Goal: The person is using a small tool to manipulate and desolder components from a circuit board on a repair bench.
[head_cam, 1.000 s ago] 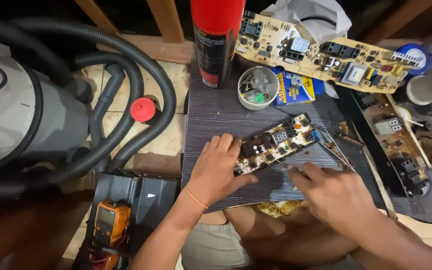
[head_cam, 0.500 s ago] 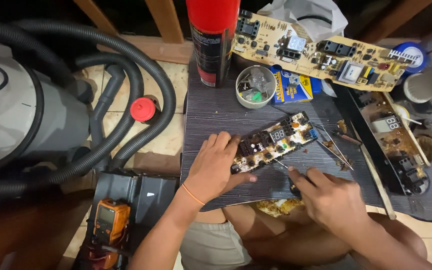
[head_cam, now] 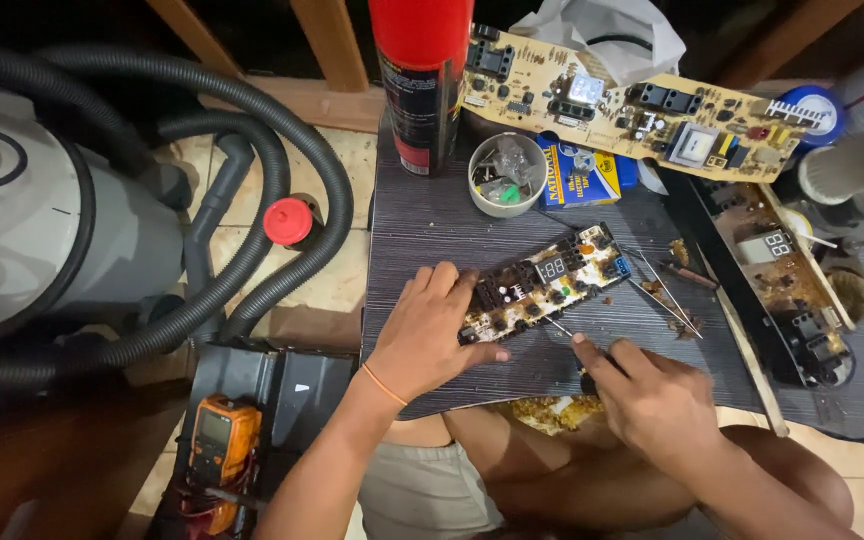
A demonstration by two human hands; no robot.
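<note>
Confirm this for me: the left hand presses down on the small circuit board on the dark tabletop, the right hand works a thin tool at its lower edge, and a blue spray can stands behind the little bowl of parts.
One detail is off: the spray can is red, not blue, as the head view shows. The left hand does press on the small circuit board on the dark tabletop, the right hand works a thin tool at its lower edge, and the can stands behind the little bowl of parts.
</note>
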